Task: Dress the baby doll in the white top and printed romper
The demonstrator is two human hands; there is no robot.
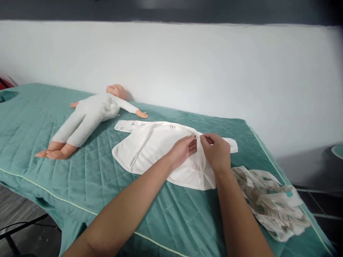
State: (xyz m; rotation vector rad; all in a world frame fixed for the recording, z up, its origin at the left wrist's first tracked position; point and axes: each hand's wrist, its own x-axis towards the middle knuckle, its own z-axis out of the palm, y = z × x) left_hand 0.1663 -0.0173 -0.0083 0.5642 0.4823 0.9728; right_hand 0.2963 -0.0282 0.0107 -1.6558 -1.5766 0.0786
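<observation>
A white baby shirt [155, 142] lies spread open on the green quilted cover, its inside facing up and a small label at the neck. The sleeve at its left shows a coloured print. Over the right part of the shirt, my left hand [183, 150] is closed, pinching the cloth near the edge between thumb and fingers. Just beside it, my right hand [216, 151] pinches the same edge, raising a fold of fabric. The exact bit between the fingertips is too small to make out. Both hands nearly meet.
A baby doll [91, 110] with a white cloth body lies on its back at the left, stuffing showing at its side. Crumpled printed baby clothing [273, 203] lies near the right edge of the quilted cover [66, 185]. A white wall [214, 71] stands behind.
</observation>
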